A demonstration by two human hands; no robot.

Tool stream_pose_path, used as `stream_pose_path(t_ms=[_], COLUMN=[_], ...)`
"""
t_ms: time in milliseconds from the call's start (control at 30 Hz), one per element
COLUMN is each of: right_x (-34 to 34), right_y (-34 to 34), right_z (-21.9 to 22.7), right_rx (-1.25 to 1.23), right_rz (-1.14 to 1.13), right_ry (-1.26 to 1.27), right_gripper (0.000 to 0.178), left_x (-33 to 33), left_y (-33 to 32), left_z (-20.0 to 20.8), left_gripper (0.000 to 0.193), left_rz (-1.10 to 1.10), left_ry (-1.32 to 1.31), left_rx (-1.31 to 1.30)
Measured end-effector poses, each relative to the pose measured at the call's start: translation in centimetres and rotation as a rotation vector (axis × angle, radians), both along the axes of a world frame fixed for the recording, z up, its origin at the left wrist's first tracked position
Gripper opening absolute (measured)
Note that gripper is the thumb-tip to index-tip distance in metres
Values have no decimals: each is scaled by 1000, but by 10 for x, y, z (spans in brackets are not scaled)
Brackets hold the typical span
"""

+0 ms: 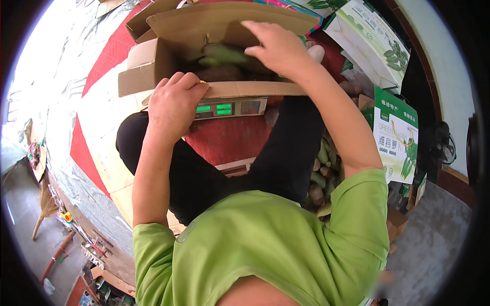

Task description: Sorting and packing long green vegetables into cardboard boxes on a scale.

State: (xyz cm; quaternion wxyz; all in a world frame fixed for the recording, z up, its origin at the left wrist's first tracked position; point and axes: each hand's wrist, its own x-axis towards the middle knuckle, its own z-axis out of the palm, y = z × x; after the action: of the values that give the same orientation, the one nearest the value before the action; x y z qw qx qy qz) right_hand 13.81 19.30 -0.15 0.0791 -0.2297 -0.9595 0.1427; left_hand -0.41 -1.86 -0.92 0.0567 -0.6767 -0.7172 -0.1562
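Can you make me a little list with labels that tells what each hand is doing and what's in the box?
Left hand: rests on the near edge of the cardboard box, fingers curled over it.
Right hand: reaches into the box, over the green vegetables.
Under the box: a scale with lit green digits.
To the right: green and white cartons, more vegetables piled on the floor.

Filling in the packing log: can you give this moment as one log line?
left hand resting on cardboard box front edge | right hand inside box on green radishes | box sits on scale
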Motion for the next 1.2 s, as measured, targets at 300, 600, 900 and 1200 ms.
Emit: stream_pose_path(t_ms=[300,600,900,1200], right_x=[143,301,426,425], right_y=[4,-54,-188,-273], right_z=[-4,-162,-356,-375], right_rx=[-511,-479,-346,-509], right_rz=[-477,-863,-603,-554], right_ry=[640,399,-170,-422], right_gripper=[28,21,18,19], left_x=[1,6,10,7], left_y=[0,4,12,11], left_z=[2,5,5,-3], left_gripper=[18,18,27,25], left_rz=[29,55,10,26], left_ry=[-12,-15,-35,10], left_rx=[-57,-12,45,112])
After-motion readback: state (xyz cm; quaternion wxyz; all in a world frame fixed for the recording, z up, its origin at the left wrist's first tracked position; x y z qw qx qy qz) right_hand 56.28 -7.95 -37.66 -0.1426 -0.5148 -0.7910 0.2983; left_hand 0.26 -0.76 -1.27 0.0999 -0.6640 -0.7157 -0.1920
